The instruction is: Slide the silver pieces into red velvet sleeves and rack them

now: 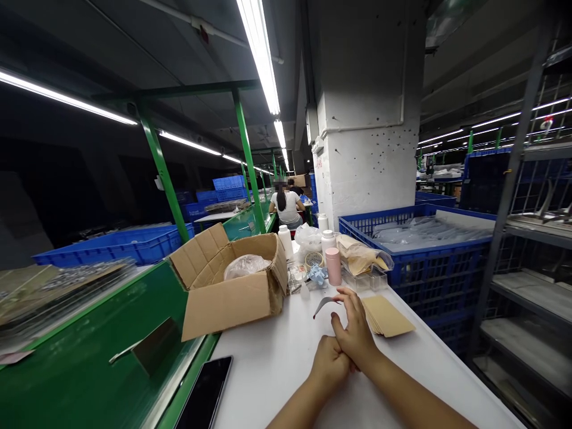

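Note:
My left hand [331, 359] is closed in a fist, its fingers partly hidden behind my right wrist. What it holds, if anything, is out of sight. My right hand [355, 328] crosses over it, with the fingers loosely bent forward and the thumb apart from them. At the right fingertips is a thin, curved grey metal piece [322, 303] with a small dark red spot at its lower end. The fingers overlap its near end, and no pinch on it shows. Just right of this hand, a stack of tan paper sheets [391, 316] lies on the white table [263, 357].
An open cardboard box [230, 304] stands left, a phone [205, 390] near the front. Behind are a pink bottle [333, 266], white bottles [328, 241], a tape roll [314, 260] and blue crumpled material [317, 274]. Blue crates [415, 268] and a shelf rack [527, 292] flank the right.

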A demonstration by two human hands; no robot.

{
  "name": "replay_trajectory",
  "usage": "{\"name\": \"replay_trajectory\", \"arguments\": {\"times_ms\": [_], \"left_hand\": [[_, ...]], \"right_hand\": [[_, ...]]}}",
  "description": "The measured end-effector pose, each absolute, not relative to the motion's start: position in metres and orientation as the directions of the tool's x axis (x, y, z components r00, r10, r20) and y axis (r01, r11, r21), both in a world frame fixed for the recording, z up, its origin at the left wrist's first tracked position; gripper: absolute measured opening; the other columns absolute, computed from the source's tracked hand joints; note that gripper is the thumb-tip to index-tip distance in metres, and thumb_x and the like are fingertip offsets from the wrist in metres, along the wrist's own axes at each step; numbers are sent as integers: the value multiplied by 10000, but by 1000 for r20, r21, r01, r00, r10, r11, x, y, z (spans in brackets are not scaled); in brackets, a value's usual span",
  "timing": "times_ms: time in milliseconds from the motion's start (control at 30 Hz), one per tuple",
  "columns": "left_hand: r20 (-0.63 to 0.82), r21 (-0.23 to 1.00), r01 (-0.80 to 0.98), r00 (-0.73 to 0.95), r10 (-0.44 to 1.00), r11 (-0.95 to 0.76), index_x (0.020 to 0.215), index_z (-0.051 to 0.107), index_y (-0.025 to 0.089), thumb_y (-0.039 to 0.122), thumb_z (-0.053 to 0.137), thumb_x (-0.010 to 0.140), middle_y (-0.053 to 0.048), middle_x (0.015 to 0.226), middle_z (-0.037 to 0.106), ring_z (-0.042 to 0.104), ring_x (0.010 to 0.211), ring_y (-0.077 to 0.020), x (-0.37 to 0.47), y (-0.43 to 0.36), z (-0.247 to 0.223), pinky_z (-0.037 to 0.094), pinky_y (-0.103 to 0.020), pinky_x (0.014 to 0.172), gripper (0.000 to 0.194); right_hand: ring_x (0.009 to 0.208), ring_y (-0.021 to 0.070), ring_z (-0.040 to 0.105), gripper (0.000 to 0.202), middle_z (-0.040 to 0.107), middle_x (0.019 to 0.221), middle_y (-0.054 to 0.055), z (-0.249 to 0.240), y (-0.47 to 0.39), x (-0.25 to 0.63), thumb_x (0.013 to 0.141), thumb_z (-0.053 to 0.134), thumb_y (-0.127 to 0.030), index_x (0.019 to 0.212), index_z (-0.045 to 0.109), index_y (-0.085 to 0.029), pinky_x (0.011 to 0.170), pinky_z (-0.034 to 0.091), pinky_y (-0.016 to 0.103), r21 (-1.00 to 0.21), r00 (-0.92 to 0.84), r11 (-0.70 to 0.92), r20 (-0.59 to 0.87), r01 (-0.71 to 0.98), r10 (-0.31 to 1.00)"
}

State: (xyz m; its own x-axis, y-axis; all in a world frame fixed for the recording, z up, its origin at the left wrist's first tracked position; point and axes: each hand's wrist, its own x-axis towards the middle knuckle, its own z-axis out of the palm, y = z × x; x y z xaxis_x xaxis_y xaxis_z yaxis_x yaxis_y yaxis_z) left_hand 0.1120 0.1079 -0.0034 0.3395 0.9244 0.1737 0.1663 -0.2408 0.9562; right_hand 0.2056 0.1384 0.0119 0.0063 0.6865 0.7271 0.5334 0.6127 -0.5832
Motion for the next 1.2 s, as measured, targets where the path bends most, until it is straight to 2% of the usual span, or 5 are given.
{"name": "replay_trajectory", "arguments": {"times_ms": [200,467,700,1033,1200], "left_hand": [[150,938,248,346,926,-244,529,618,88,120,334,570,-31,537,609,583,553,-116,106,111,-6,446,-198,579,288],[169,971,99,352,921,-216,540,588,76,143,381,581,-36,540,584,532,541,-95,108,112,-3,400,-177,550,222],[234,932,199,310,922,-303,436,522,97,146,343,616,-28,467,545,514,480,-90,107,113,-4,381,-177,512,258],[226,858,391,295,928,-333,508,561,103,119,318,636,-17,503,560,496,485,-76,106,115,-9,358,-166,513,275],[262,832,419,281,924,-363,447,503,115,71,322,547,-1,474,523,461,472,-62,100,120,-8,329,-161,510,212]], "right_hand": [[1149,239,401,285,425,1207,87,11,138,205,729,452,-136,1005,475,-207,950,344,406,-626,-14,590,680,509,733],[1122,243,419,281,444,1186,87,9,144,207,720,453,-128,991,479,-201,938,347,417,-606,-1,583,692,541,721],[1115,235,429,249,454,1163,99,7,143,206,738,432,-131,975,482,-193,943,357,401,-637,-25,602,676,481,736],[1086,228,460,232,488,1117,100,5,147,205,739,429,-130,949,508,-191,928,386,394,-649,-8,614,685,449,729],[1088,219,467,258,482,1138,88,2,151,206,725,447,-145,971,509,-191,880,421,373,-691,0,580,643,432,766]]}}
